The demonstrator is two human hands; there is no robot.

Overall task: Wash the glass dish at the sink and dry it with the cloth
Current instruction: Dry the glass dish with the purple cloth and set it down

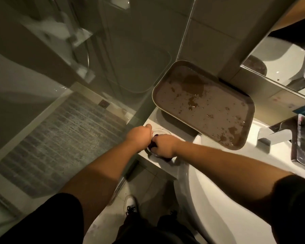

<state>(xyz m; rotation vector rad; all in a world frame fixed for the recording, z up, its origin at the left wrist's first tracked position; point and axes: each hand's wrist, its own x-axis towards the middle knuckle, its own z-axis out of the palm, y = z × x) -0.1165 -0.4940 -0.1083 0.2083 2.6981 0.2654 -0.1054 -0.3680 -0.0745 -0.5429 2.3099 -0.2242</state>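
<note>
The glass dish [161,133] sits between both hands; left hand [139,136] grips its rim, right hand [165,147] presses a dark cloth [154,144] inside.

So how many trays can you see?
1. The tray leans on the counter against the wall, behind the left hand and right hand holding the dish. The mirror shows only its reflection.
</note>
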